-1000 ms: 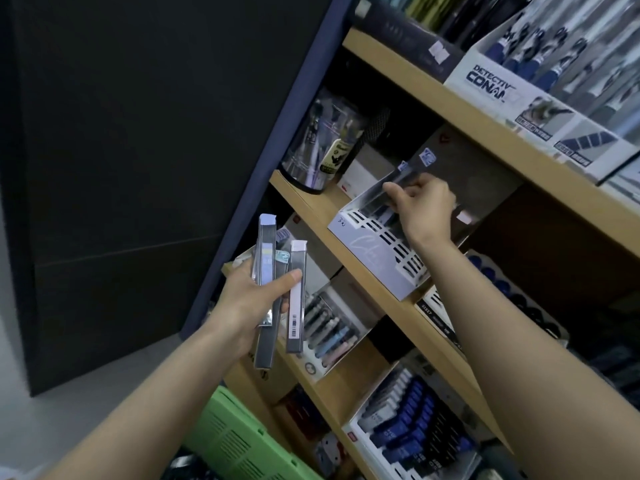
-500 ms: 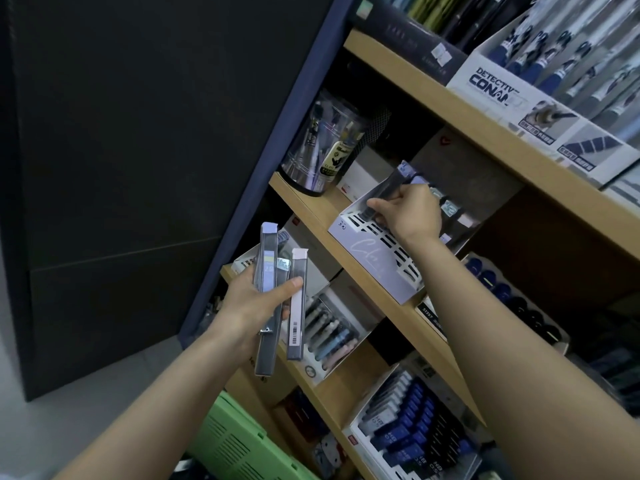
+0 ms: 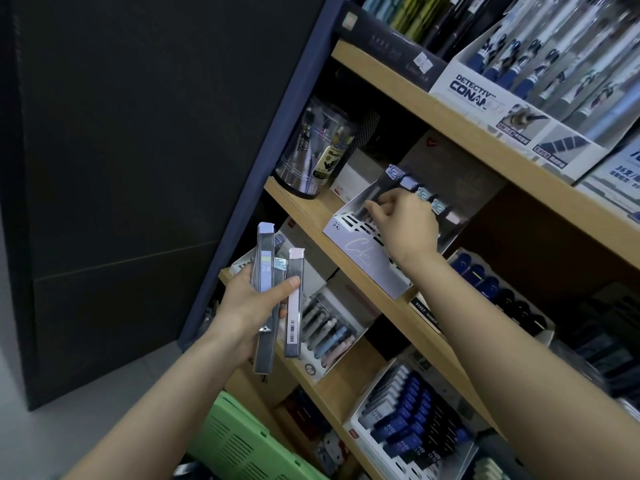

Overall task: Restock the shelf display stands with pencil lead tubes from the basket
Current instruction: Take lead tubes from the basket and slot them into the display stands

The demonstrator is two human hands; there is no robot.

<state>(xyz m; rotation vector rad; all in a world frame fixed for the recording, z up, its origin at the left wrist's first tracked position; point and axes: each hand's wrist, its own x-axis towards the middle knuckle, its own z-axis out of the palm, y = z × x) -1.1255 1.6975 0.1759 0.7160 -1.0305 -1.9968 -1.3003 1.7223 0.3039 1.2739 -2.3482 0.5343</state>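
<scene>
My left hand [image 3: 251, 306] grips a small bundle of long grey pencil lead tubes [image 3: 265, 299] upright in front of the shelves, thumb across them. My right hand [image 3: 403, 223] reaches into the white slotted display stand [image 3: 360, 252] on the middle wooden shelf, its fingertips pinching a dark lead tube [image 3: 372, 199] that leans in the stand's left slots. More tubes with pale blue tops [image 3: 424, 195] stand in the rear of the stand. The green basket [image 3: 239, 441] sits at the bottom, below my left forearm.
A clear plastic jar [image 3: 317, 150] stands left of the stand on the same shelf. Boxes of pens fill the top shelf [image 3: 485, 84] and the lower shelves [image 3: 408, 420]. A dark panel [image 3: 138, 168] and a blue upright post border the shelves on the left.
My right hand has come down from the top of the stand into its front slots, lowering the tube. My left hand with the bundle has stayed almost still.
</scene>
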